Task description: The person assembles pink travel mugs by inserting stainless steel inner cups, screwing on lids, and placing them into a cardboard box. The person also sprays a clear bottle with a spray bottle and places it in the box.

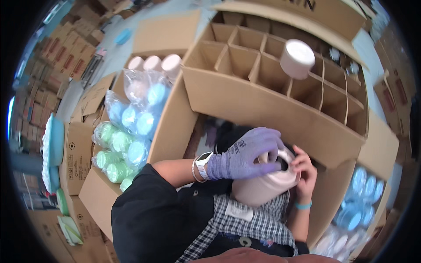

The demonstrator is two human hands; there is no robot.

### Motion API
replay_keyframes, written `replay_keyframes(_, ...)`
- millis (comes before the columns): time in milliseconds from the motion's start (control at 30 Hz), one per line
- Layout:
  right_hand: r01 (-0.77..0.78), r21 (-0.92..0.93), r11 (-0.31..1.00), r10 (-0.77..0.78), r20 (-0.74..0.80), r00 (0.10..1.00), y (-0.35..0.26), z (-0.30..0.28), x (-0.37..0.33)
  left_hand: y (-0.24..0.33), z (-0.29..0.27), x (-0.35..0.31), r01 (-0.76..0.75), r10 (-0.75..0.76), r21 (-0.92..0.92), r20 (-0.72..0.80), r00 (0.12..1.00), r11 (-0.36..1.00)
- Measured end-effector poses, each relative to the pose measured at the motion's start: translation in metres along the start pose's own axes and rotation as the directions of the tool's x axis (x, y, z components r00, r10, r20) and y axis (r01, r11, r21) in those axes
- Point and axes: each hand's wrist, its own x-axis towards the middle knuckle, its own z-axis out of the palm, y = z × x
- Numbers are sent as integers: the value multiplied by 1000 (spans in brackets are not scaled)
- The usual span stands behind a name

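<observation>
A pale pink canister (pixel 262 189) is tilted in front of my chest, its open mouth toward the upper right. My left hand (pixel 250 153), in a purple knit glove, bends over the mouth, its fingers curled at and partly inside the rim. What lies under those fingertips is hidden. My bare right hand (pixel 305 168) grips the rim from the right side, fingers curved round it. Past both hands, a pink round piece with a white top (pixel 297 59) rests on the dividers of a large carton (pixel 263 103).
An open box on the left holds bagged blue (pixel 144 122) and green cylinders (pixel 118 172), with pink ones (pixel 171 65) behind. Another box on the right contains bagged blue pieces (pixel 352 215). Carton flaps surround my arms. A light blue basin (pixel 53 140) stands far left.
</observation>
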Motion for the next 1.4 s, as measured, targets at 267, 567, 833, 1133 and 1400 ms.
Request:
replay_keyframes(267,299,-515,803,-260,149,954,-61,47,-8,-85,-3,-4,490,-375,-480,320,870,728)
replay_keyframes(567,180,-493,851,-247,-73,966,-54,64,-23,-91,20,-11,393,-299,-570,255,919,721)
replay_keyframes(833,23,221,975,-45,93,995,-1,3,-3,-25,8,-1,-66,95,-185,152,984,980)
replay_keyframes(1133,206,-338,918,-184,98,978,-50,38,-10,-76,-15,-3,437,-237,-438,439,867,786)
replay_keyframes(1400,62,66,996,-63,2,998,2,18,-22,-15,24,-15,201,-187,-78,157,970,977)
